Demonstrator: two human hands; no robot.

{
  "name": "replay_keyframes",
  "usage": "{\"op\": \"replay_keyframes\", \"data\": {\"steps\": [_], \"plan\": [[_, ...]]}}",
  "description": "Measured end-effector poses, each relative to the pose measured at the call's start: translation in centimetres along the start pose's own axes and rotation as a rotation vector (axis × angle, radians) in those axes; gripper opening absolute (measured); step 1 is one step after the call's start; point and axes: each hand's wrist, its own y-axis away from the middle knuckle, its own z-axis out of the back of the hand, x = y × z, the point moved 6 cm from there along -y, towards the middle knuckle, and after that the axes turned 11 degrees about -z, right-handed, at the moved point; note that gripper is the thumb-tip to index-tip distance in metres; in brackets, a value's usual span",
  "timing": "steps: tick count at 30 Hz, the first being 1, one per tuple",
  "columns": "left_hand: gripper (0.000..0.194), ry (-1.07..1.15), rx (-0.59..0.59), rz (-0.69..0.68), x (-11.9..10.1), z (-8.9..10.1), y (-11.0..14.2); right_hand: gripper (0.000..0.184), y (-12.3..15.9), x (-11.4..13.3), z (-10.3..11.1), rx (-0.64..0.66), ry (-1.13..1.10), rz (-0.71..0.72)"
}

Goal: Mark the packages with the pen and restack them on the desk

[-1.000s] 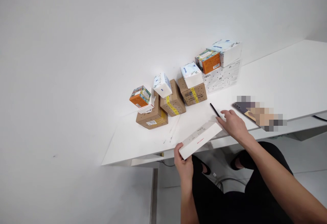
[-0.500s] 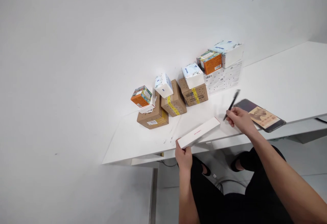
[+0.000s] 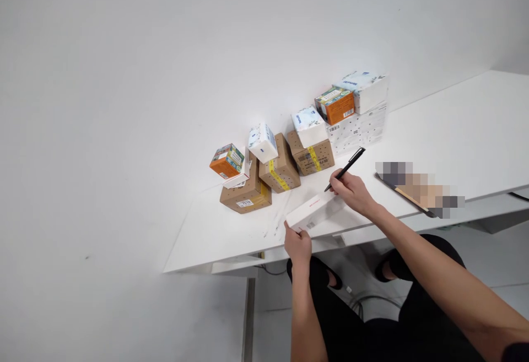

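My right hand (image 3: 351, 191) grips a poised pen (image 3: 354, 159), my left hand (image 3: 298, 245) the white box (image 3: 311, 212) between them; steadiness seems needed next.

The label (image 3: 245, 203) on the leftmost cardboard box (image 3: 249, 192) appears to read 7519.

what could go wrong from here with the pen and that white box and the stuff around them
The pen in the right hand might leave a stray mark, as its tip is close to the slim white box.
That box could swivel if pressed, since the left hand holds it at one end.
The phone might get knocked off: it lies at the front edge of the table.
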Motion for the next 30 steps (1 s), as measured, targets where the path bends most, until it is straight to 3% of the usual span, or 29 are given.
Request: {"op": "replay_keyframes", "data": {"steps": [9, 30], "plan": [[0.048, -0.059, 0.071, 0.051, 0.7, -0.6, -1.0, 0.017, -0.2, 0.2, -0.8, 0.035, 0.282, 0.068], [0.052, -0.061, 0.072, 0.064, 0.9, -0.8, -0.9, 0.019, -0.3, 0.2, -1.4, 0.093, 0.367, 0.073]]}}
